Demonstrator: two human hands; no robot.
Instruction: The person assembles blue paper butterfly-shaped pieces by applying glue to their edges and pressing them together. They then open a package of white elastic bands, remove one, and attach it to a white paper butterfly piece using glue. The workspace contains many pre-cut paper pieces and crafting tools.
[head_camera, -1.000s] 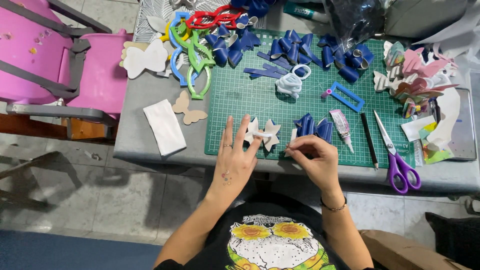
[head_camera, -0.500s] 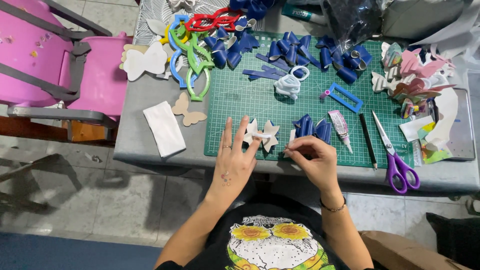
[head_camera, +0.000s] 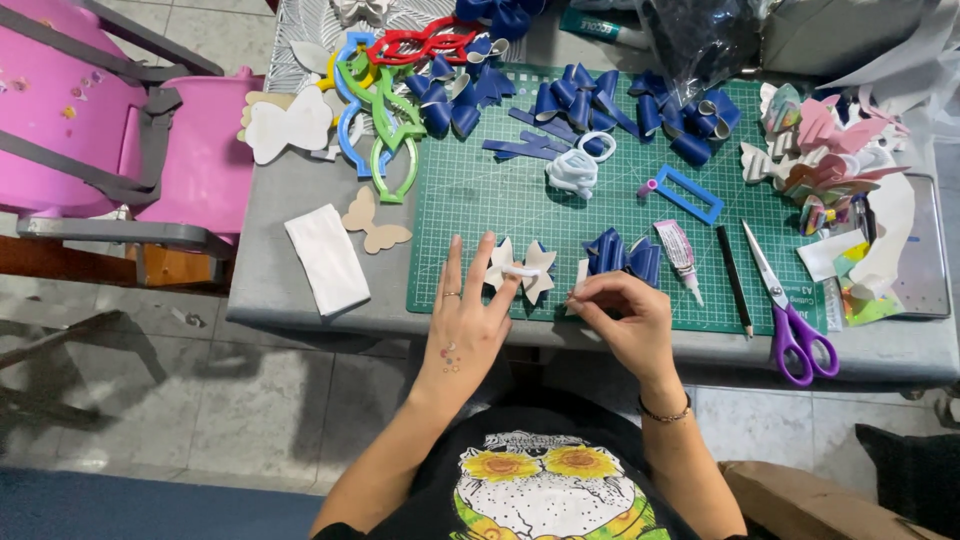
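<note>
Two hands work at the near edge of a green gridded cutting mat (head_camera: 560, 215) that lies on a grey surface (head_camera: 290, 320). The left hand (head_camera: 470, 320) lies flat, its fingers (head_camera: 482, 262) spread and straight, their tips resting on a small cream bow-shaped piece of thin foam or felt (head_camera: 525, 268) with a white band across its middle. That bow sits on the mat just in front of the left fingertips, partly under them, and just left of the right hand (head_camera: 620, 318).

The right hand is curled, thumb and forefinger pressed together on the end of a narrow white strip (head_camera: 580, 285); how much of the strip is hidden inside the hand I cannot tell. Touching the far side of this hand lies a dark blue folded ribbon bow (head_camera: 622, 255).

Judging by its look, the cream bow is very light, soft and floppy, easily creased, not slippery. It would shift at a nudge, so pinning it flat at the centre band seems the sound hold, and lifting it is best done by pinching that same middle rather than a loose wing.

Beside them lie a small glue tube (head_camera: 680, 255), a black pencil (head_camera: 733, 282) and purple-handled scissors (head_camera: 795, 320).
</note>
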